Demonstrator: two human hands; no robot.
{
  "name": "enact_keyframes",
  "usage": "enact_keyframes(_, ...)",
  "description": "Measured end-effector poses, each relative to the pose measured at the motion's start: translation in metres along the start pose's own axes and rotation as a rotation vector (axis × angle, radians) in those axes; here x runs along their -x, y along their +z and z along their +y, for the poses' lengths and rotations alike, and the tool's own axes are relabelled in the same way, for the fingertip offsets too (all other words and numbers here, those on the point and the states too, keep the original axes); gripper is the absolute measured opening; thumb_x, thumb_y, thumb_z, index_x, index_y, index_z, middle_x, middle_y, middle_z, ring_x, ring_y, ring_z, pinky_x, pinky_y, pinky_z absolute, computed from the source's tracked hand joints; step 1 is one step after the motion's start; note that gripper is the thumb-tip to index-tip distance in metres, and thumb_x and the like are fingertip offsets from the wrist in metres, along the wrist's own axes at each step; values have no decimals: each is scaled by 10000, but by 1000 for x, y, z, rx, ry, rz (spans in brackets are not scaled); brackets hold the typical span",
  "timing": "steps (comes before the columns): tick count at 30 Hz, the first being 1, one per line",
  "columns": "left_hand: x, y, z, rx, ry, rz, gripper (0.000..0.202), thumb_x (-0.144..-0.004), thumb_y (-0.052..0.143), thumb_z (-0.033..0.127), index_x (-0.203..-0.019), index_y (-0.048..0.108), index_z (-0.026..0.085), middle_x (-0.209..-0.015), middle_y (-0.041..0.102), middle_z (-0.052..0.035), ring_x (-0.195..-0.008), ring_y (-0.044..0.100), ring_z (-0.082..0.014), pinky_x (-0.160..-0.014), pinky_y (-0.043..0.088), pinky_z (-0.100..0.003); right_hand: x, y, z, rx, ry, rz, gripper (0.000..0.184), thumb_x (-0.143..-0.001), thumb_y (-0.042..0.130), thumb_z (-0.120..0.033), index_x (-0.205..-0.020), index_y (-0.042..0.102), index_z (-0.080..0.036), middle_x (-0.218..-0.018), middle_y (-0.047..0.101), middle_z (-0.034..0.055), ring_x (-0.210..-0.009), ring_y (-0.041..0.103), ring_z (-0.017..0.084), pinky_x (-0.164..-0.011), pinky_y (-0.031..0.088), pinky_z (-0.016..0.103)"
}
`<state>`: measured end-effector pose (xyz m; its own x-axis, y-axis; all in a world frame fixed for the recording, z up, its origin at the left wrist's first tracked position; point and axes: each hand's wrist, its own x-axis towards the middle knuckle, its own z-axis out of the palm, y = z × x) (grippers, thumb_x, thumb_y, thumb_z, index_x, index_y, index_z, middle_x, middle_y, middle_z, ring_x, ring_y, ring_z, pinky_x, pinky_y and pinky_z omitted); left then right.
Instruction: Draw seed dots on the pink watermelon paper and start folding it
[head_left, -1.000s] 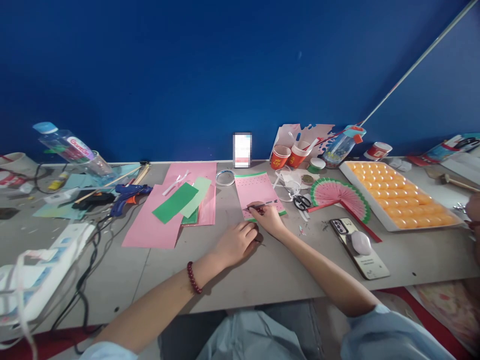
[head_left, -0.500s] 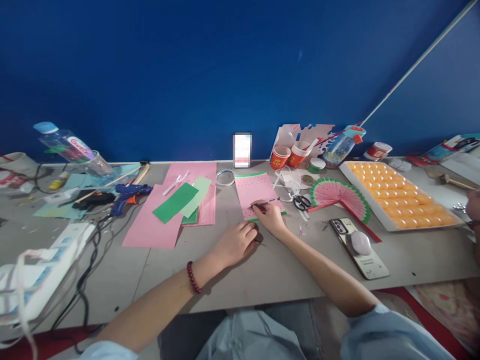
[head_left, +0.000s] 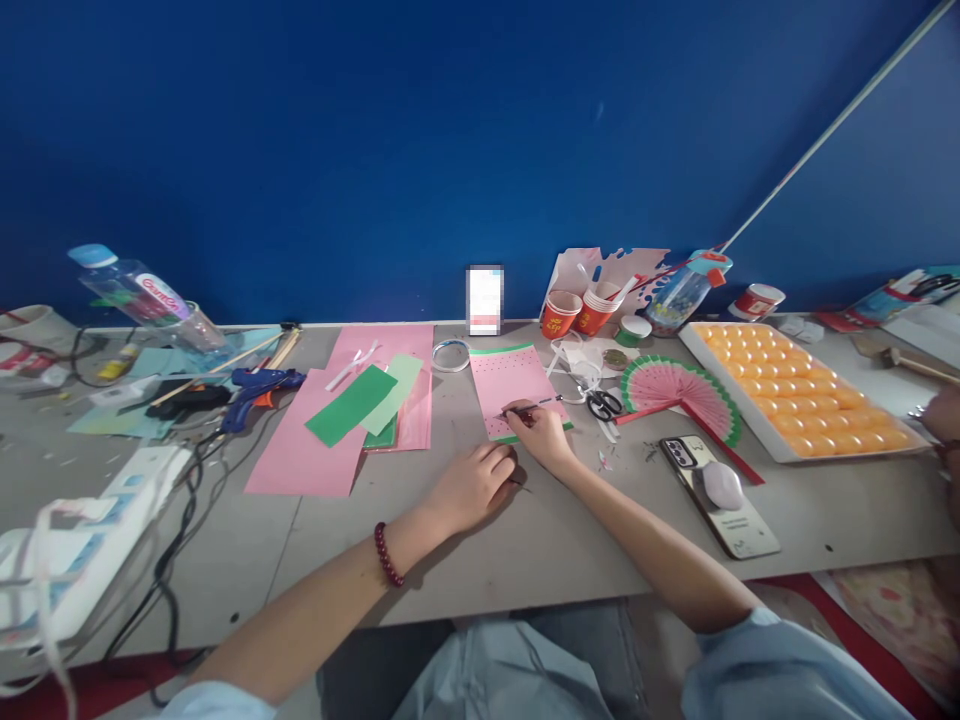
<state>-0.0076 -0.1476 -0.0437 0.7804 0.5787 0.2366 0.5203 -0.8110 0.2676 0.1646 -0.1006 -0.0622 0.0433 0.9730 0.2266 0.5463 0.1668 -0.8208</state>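
My right hand [head_left: 541, 436] is closed round a slim dark pen [head_left: 546, 401], its tip at the left part of a pink sheet [head_left: 516, 376]. Green strips edge this sheet at top and bottom, and small dark dots run in rows near both ends. My left hand [head_left: 474, 484] lies on the table just below the sheet, fingers loosely bent and apparently holding nothing. To the right of the sheet are black-handled scissors [head_left: 603, 405] and a pleated watermelon-coloured paper fan [head_left: 667, 388] with red sticks.
Green paper [head_left: 352, 405] overlaps pink paper [head_left: 300, 450] at left, near a blue glue gun [head_left: 259, 392] and a power strip [head_left: 112, 545]. Paper cups [head_left: 561, 316], a phone [head_left: 724, 520] and a tray of orange balls [head_left: 802, 390] stand right. Another person's hand [head_left: 943, 412] shows far right.
My right hand and the pen have shifted very slightly over the sheet. My left hand stays in place. The other person's hand at the far right has moved a little.
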Motion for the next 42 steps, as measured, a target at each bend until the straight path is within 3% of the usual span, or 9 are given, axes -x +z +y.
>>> enact_keyframes(17, 0, 4, -2, 13, 8, 29, 173, -950, 442, 241, -1092, 521, 180, -1160, 597, -98, -1121, 540, -242, -931, 487, -413, 0, 1, 2, -7, 2, -7, 221, -771, 508, -292, -783, 705, -191, -852, 751, 56, -803, 695, 211, -710, 526, 281)
enact_keyframes(24, 1, 1, -1, 25, 1, 21, 169, -950, 432, 230, -1087, 519, 185, -1190, 592, -101, -1146, 536, -240, -945, 486, -411, -2, -3, 6, -26, 59, 90, 228, -745, 502, -299, -773, 698, -188, -717, 732, 39, -618, 659, 167, -583, 498, 244)
enact_keyframes(42, 0, 0, 0, 40, -1, 19, 162, -950, 432, 226, -1087, 512, 192, -1165, 598, -92, -1122, 542, -232, -926, 486, -399, -3, -6, 8, 4, 80, 58, 204, -747, 522, -296, -768, 694, -189, -728, 735, 43, -718, 687, 200, -649, 522, 272)
